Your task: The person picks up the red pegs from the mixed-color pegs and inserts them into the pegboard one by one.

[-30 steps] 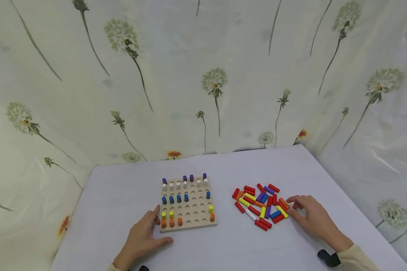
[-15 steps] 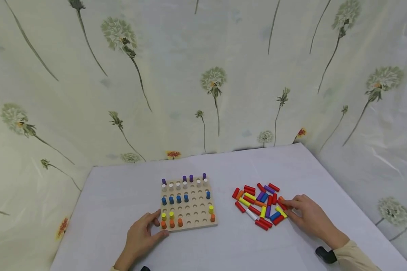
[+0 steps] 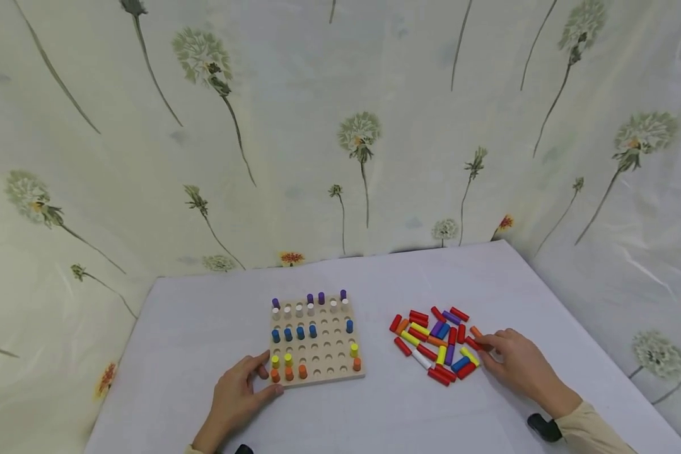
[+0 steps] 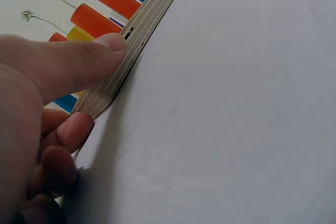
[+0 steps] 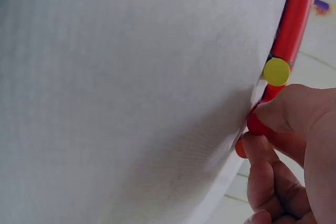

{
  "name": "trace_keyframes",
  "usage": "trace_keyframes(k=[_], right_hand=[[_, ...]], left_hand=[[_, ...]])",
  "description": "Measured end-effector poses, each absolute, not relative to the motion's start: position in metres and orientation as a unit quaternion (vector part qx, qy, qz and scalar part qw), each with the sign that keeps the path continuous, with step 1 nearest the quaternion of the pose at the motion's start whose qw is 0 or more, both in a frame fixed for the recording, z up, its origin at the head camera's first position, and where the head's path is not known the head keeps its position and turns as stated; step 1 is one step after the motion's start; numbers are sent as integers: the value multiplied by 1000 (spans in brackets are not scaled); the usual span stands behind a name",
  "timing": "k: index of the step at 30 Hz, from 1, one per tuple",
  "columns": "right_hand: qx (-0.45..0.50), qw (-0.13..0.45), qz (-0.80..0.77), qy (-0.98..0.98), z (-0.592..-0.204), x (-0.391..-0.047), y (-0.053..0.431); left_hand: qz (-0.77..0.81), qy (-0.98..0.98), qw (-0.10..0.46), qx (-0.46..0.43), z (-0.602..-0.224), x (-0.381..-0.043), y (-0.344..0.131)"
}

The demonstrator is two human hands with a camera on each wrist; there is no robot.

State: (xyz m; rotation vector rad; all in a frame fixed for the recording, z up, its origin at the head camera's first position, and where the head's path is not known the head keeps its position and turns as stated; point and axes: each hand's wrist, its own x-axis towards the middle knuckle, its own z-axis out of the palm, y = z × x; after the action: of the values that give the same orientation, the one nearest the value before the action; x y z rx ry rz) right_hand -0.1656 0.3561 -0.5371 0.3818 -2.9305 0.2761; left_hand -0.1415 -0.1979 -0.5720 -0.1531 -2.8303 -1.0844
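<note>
My left hand holds the near left corner of a wooden pegboard. In the left wrist view the thumb presses the board's layered edge, with the other fingers curled at its corner. Purple, white, blue, yellow and orange pegs stand upright in rows of holes. At the right of the loose peg pile my right hand pinches a red peg between thumb and forefinger. The right wrist view shows the red peg's round end, with an orange peg just beside the fingers.
Loose pegs, mostly red, lie on the white table to the right of the board. Among them are a white peg, a blue peg and a yellow peg. A flowered curtain hangs behind the table.
My right hand has moved left to the pile's edge and taken a red peg, drawing it slightly apart from the orange one. The left thumb has come in against the board's edge.
</note>
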Motion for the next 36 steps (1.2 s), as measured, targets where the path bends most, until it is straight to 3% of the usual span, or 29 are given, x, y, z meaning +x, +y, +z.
trace_keyframes(k=[6, 19, 26, 36], right_hand=[[118, 81, 140, -980, -528, -166, 360], [154, 141, 190, -959, -511, -182, 350], [191, 225, 208, -932, -506, -194, 321], [226, 254, 267, -902, -495, -220, 258]], left_hand=[[-360, -930, 56, -50, -572, -140, -197], [-362, -929, 60, -51, -572, -140, -199], [-360, -930, 61, -50, -574, -142, -199], [-363, -928, 59, -50, -574, -142, -198]])
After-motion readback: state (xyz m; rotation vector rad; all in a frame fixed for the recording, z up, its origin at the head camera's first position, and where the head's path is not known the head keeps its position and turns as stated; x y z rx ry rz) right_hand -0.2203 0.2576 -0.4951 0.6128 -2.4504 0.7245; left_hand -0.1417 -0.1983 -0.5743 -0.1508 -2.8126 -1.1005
